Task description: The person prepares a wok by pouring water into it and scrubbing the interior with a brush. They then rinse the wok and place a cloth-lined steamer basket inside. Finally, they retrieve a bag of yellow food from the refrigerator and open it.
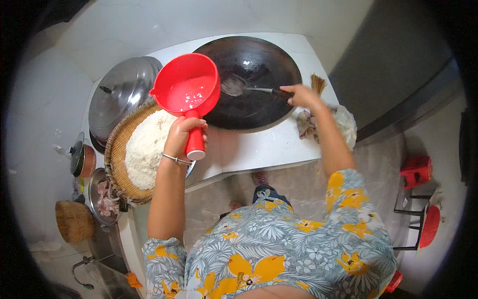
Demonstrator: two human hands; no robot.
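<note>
My left hand (pixel 180 137) grips the handle of a red plastic ladle (pixel 186 84), tilted so that its wet inside faces me. Beneath that hand lies a round woven bamboo tray (pixel 116 164) heaped with white grains (pixel 143 157) that look like rice. The fingers of my right hand (pixel 302 98) are around the dark handle of a metal spatula (pixel 261 89). Its blade rests low in a large black wok (pixel 261 112), where a little liquid seems to lie. The wok is set into the white tiled counter (pixel 254 144).
A large metal lid (pixel 123 93) leans at the back left. Right of the wok are a straw brush (pixel 318 83) and a plastic bag (pixel 341 125). Raw meat (pixel 106 200) in a metal dish, a small pot (pixel 87 160), a wooden chopping block (pixel 74 221) and a faucet (pixel 80 267) stand left.
</note>
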